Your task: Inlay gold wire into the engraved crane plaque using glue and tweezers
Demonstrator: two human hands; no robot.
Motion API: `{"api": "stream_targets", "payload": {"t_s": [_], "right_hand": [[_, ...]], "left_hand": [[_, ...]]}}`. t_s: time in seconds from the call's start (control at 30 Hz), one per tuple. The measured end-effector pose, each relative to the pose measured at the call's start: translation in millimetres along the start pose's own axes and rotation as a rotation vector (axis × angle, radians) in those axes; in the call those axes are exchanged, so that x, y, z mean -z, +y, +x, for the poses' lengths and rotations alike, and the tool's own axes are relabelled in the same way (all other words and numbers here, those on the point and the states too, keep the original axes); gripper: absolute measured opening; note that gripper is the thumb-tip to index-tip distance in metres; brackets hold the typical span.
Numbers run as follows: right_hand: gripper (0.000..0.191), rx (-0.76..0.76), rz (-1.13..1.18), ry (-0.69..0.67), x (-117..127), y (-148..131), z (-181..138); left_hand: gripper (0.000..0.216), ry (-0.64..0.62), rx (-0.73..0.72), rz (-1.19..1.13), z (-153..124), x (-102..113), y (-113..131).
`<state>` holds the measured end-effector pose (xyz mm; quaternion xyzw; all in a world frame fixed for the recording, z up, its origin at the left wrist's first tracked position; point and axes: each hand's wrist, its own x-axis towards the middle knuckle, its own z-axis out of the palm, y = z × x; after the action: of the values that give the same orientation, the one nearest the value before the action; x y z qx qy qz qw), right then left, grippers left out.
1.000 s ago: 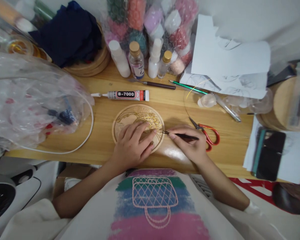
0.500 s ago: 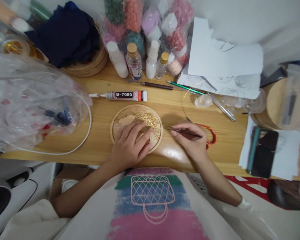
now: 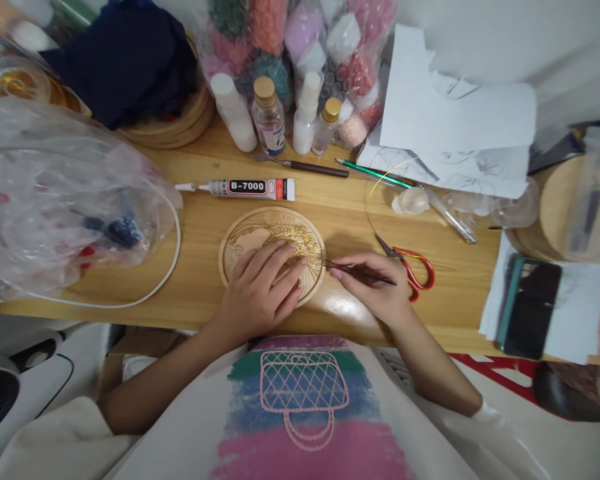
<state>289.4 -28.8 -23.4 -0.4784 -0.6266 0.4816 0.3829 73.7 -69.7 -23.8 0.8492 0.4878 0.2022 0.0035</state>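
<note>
Head view: engraved wooden disc (image 3: pixel 255 237) steadied, tweezers (image 3: pixel 347 269) brought to its 3 o'clock rim

Clock directions are taken from the disc's centre. The disc is laid on the wooden tabletop (image 3: pixel 200 280), near the middle of the view. Its centre and 7 o'clock side are covered by the left hand (image 3: pixel 260 287), whose fingers are spread flat, with nothing seen to be gripped. The tweezers are grasped pen-fashion between the thumb and fingers of the right hand (image 3: pixel 375 280); whether anything is pinched in the tips, or whether the disc is touched by them, cannot be told.

Gold lines (image 3: pixel 297 233) are seen from 12 to 3 o'clock. The step in hand is judged to be fine tweezer work beside them. For the next move, a firmly pinned disc and small, exact control of the tips seem to be called for.

Red-handled scissors (image 3: pixel 404 253) are placed at 3 o'clock, beyond the tweezers. A B-7000 glue tube (image 3: pixel 250 188) is set down between 11 and 12 o'clock, apart from both hands.
</note>
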Motion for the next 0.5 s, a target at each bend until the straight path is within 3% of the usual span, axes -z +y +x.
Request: {"api": "stream_targets", "payload": {"t_s": [0.17,0.5], "right_hand": [[0.004,0.124,-0.082,-0.052,2.7,-0.3,3.7],[0.013,0.180,-0.079,-0.098,3.3,-0.4,5.2]], "left_hand": [[0.028,-0.001,0.020,-0.002,0.1,-0.1,0.4],[0.029,-0.010,0.020,-0.009,0.8,0.4,0.6]]}}
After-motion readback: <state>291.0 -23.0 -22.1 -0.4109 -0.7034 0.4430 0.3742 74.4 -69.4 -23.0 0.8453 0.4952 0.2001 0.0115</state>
